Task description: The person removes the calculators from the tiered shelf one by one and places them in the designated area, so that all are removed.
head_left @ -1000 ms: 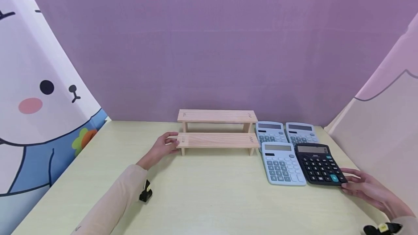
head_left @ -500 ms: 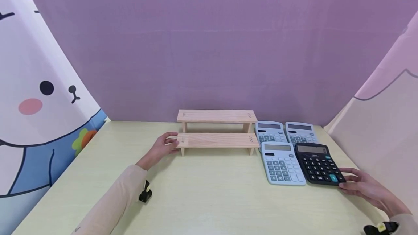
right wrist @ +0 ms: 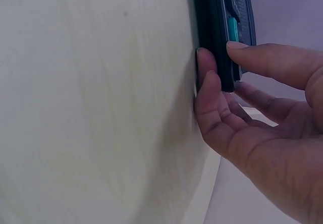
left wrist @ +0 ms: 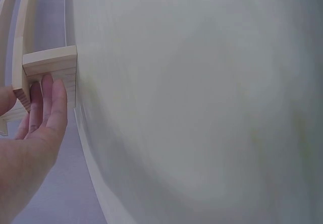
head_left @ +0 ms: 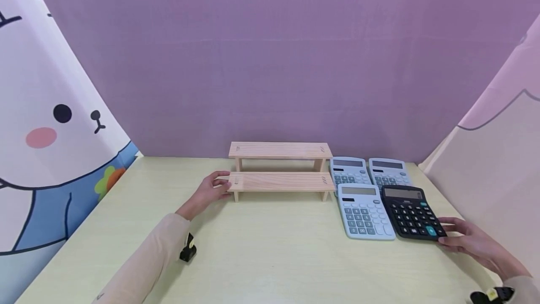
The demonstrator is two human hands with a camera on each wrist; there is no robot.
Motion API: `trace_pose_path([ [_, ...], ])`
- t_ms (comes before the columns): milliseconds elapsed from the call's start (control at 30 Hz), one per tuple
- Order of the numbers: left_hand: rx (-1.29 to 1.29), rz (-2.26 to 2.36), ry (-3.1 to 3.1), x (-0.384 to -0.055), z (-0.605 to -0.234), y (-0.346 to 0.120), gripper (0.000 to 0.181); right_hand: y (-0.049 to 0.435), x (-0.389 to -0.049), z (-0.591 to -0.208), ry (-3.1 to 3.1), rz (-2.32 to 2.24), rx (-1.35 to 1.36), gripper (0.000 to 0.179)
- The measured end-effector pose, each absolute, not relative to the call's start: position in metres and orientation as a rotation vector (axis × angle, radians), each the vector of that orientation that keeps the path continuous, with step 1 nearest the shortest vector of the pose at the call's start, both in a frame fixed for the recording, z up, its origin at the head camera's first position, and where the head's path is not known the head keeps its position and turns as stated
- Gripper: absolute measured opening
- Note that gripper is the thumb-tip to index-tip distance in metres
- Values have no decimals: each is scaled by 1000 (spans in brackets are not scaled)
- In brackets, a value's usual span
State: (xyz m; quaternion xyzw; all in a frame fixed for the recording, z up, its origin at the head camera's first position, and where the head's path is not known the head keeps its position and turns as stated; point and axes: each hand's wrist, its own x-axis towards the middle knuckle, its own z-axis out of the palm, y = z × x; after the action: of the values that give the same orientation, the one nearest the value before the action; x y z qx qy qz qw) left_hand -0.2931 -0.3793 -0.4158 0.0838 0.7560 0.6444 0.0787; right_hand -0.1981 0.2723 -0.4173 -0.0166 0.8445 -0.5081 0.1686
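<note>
A two-tier wooden display stand [head_left: 281,181] is set near the back of the table. At its left end, my left hand [head_left: 208,188] grips the lower tier, thumb over the board and fingers [left wrist: 59,95] beneath, against the leg panel. A black calculator [head_left: 412,212] with a teal key lies to the right of the stand. My right hand [head_left: 472,243] pinches its near right corner. In the right wrist view the thumb [right wrist: 267,60] lies at the calculator's upper edge, while other fingers curl under it near the table. Part of the calculator's underside hides the fingertips.
Beside the black calculator lies a light blue calculator [head_left: 366,212]. Two more blue ones, a back-left calculator [head_left: 349,168] and a back-right calculator [head_left: 388,171], lie behind them, partly covered. A purple backdrop [head_left: 270,69] rises at the table's [head_left: 270,252] far edge.
My right hand and the black calculator's near corner have shifted very slightly left since a second ago. My left hand and the stand look the same.
</note>
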Motion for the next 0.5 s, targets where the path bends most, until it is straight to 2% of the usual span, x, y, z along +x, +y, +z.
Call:
trace_pose_path([
  [67, 251, 1928, 2264, -293, -415, -379, 50, 271, -199, -417, 2438, -1389, -22, 73],
  [500, 234, 1939, 2246, -293, -415, -378, 48, 265, -199, -412, 2529, -1222, 78, 71],
])
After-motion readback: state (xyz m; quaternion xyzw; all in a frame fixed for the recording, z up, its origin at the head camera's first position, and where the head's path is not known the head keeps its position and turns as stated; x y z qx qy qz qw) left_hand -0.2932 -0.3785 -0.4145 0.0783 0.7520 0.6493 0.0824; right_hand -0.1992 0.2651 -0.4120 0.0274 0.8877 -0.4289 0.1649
